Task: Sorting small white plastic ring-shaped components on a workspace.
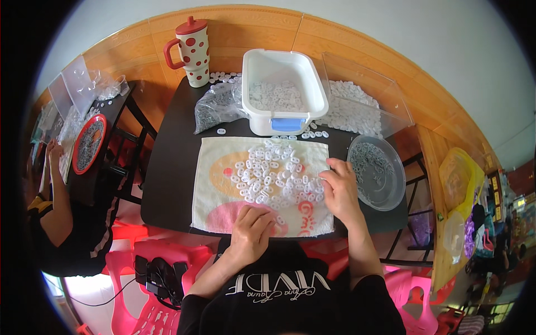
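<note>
A pile of small white oval plastic pieces (262, 173), each with dark marks or holes, lies on a patterned cream towel (209, 162). My left hand (251, 231) rests at the towel's near edge, its fingers curled together. A loose white piece sits by its fingertips; whatever they pinch is hidden. Over the towel's right edge is my right hand (341, 187), fingers bent but apart, beside the pile. Just right of that hand stands a round clear tub (385, 192) holding small grey metal-looking parts.
Behind the towel are a white bin (251, 114) with more white pieces, a plastic bag of grey parts (215, 111), a spotted tumbler (196, 56) and a clear box (385, 95) beside heaped white pieces. At left, another person's arm (58, 195) is near a red tray (100, 125).
</note>
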`<state>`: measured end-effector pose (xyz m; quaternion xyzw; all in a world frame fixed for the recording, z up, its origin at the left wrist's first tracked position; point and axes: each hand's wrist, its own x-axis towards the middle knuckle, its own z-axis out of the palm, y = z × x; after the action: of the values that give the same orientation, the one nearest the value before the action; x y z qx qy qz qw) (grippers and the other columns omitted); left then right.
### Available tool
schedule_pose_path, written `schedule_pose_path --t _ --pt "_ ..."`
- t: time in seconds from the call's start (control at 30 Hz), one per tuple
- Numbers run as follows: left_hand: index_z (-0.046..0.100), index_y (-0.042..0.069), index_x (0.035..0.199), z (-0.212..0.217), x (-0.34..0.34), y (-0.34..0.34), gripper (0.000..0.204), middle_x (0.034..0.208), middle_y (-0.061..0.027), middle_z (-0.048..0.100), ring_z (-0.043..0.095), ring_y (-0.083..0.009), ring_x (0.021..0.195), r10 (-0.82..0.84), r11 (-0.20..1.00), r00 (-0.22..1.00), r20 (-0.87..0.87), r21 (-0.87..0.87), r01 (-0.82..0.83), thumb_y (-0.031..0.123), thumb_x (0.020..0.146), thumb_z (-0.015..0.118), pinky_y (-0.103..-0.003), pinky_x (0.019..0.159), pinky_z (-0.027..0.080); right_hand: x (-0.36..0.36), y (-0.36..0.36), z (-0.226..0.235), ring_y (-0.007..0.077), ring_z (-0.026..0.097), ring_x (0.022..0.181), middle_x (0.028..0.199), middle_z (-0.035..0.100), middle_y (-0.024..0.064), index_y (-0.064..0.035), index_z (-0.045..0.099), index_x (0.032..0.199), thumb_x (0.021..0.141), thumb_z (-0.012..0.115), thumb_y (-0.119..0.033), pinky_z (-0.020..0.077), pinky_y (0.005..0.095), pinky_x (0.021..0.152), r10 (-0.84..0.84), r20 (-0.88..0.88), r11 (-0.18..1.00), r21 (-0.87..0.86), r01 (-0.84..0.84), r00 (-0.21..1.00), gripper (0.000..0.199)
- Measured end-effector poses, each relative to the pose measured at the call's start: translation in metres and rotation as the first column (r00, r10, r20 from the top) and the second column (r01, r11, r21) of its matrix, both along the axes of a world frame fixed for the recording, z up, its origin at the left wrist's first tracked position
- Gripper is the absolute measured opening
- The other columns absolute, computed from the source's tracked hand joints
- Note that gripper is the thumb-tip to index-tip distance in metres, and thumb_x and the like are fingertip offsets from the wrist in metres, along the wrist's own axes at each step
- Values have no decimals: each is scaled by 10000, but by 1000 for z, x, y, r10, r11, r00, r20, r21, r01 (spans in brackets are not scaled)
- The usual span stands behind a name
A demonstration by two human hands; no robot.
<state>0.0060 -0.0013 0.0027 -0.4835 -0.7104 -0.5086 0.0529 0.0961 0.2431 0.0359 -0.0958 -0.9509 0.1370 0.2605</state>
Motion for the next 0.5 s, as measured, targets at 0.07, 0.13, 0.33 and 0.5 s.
schedule_pose_path --t 0.07,0.13,0.33,0.5 --pt "691 -9 968 -2 0 0 235 958 -142 659 612 -327 839 0 1000 1000 -6 3 0 -57 739 699 -382 712 518 6 5 0 365 544 1015 1150 600 159 -36 687 898 730 674 34 446 440 864 7 34 1000 -20 -7 999 182" --pt "691 -9 966 -4 0 1 231 958 -141 660 612 -327 839 0 1000 1000 -14 6 0 -56 739 700 -382 711 519 7 1 1 357 542 1011 1159 596 154 -38 690 894 732 680 23 444 436 857 11 65 1000 7 -11 998 174" --pt "690 -10 958 -3 -1 1 225 953 -139 659 609 -325 833 -1 1000 1000 -6 10 1 -56 739 701 -382 709 517 2 -12 5 339 521 1070 1212 580 136 -80 723 958 743 682 -15 417 443 860 1 181 1000 26 -6 983 228" --pt "690 -12 955 -3 -2 1 226 950 -143 658 611 -326 834 -3 1000 1000 -3 15 3 -60 735 696 -382 712 519 6 -7 8 330 503 1113 1262 564 123 -110 733 984 750 676 -31 402 446 857 97 169 995 -36 -93 981 254"
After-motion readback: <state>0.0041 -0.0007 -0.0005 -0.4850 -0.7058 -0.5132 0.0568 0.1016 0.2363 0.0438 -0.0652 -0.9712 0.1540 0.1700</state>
